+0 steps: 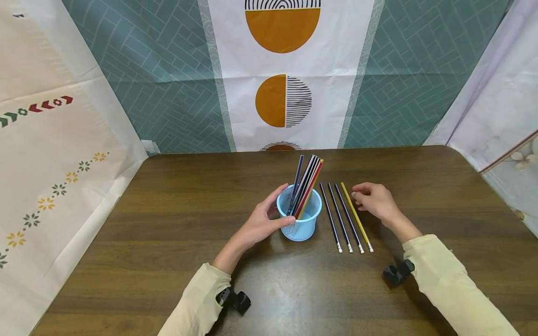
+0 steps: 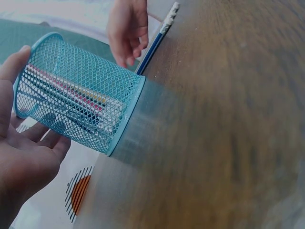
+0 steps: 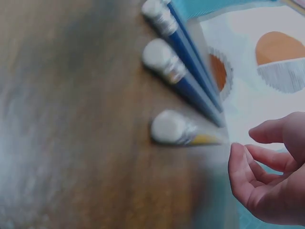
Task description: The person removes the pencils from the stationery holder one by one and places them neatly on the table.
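Observation:
A light-blue mesh pencil cup (image 1: 301, 232) stands upright on the table, with several pencils (image 1: 305, 185) leaning inside it, among them dark, red and yellow ones. My left hand (image 1: 257, 225) holds the cup from its left side, thumb at the near rim and fingers around the far side. Right of the cup, three dark blue pencils (image 1: 339, 218) and one yellow pencil (image 1: 355, 213) lie in a slanted row, white erasers toward me. Just right of the yellow pencil's far end hovers my right hand (image 1: 375, 201), fingers loosely bent, nothing between them in the right wrist view.
The brown wooden table (image 1: 168, 210) ends at a patterned cloth backdrop (image 1: 176, 93). Cloths also hang along the left and right sides. A black camera device (image 1: 233, 299) sits on the left wrist, and another camera device (image 1: 398, 273) on the right wrist.

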Demonstrator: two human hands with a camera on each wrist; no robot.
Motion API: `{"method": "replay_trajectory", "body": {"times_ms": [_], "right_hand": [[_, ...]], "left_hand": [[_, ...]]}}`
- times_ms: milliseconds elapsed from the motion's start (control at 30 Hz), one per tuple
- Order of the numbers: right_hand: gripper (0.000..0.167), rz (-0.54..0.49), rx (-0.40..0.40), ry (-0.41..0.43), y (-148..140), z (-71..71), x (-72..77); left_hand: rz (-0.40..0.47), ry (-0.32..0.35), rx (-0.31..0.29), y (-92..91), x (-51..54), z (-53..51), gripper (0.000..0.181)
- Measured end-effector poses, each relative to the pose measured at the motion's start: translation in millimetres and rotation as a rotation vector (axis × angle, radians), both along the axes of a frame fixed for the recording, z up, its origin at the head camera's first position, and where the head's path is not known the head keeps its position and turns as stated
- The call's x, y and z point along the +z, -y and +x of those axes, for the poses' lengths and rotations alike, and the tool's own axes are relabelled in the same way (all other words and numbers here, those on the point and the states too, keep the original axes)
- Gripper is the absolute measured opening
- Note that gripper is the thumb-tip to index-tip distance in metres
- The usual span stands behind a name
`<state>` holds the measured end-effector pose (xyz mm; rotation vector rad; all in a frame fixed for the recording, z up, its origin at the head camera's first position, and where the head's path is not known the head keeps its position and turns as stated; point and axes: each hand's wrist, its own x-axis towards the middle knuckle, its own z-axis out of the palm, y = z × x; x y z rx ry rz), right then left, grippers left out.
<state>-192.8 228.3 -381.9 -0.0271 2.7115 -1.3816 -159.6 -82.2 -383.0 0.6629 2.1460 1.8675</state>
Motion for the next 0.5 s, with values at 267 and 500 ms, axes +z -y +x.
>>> {"method": "replay_trajectory", "body": {"times_ms": [267, 500], "right_hand": [[0.037, -0.071, 0.057, -0.039, 15, 9.1, 23.5], [0.044, -0.215, 0.139, 0.003, 31, 16.8, 40.3]], "left_hand": [[0.007, 0.004, -0.001, 0.5, 0.5, -0.3, 0.076], [0.053, -0.017, -0.031, 1.0, -2.6, -1.9, 0.077]]}}
